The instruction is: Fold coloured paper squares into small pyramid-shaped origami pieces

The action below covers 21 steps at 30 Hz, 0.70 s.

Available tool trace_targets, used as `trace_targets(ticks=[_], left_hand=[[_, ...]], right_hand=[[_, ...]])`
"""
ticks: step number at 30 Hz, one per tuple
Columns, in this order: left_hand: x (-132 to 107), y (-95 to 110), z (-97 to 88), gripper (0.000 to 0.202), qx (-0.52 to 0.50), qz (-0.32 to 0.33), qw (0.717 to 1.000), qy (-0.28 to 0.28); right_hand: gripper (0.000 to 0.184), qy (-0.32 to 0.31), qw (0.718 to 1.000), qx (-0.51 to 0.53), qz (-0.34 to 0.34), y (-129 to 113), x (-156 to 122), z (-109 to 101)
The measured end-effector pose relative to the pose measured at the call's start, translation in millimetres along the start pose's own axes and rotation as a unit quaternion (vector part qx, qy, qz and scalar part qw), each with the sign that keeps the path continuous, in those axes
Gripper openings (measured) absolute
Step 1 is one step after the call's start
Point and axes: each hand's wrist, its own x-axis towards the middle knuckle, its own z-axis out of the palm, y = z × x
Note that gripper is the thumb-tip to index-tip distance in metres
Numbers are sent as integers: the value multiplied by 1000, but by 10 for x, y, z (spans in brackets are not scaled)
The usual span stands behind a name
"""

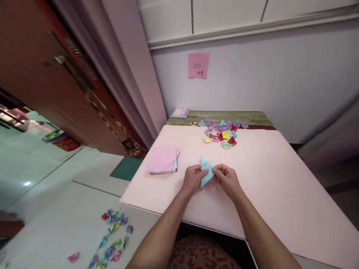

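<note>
A light blue sheet of paper [206,172], folded into a triangle, is held just above the pink-covered table [260,186]. My left hand [193,177] pinches its left side, thumb on top. With thumb and fingertips, my right hand [226,177] grips the triangle's right corner. The fingers beneath the paper are partly hidden. To the left of my left hand lies a stack of square coloured paper [162,160], pink on top. Beyond both hands sits a pile of small folded paper pieces [221,134] in several colours.
More folded paper pieces [112,239] are scattered on the floor at left. A packet [180,113] lies at the table's far left corner. A pink note [198,65] is stuck to the wall behind. A curtain [126,56] and a wooden door [50,82] stand at left.
</note>
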Motion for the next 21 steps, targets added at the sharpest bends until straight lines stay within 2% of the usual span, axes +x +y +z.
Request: trace_targets(ticks=[4,9,13,17,21], left_hand=[[-22,37,-15,37,66,24,998,1],[-53,-2,27,38,-3,-59,998,-25],[-36,2,23,34,-21,-63,998,-16],[-33,38,8,33,-48,-31,998,25],[-43,54,-3,35,-78,13,992,100]], right_hand=[[36,-35,999,-36,2,40,14,-40],[36,22,999,-17,-20,69,19,-24],[35,58,998,4,-27,72,22,-24],[36,108,993,34,-27,89,26,-3],[36,137,988,63,-39,85,24,34]])
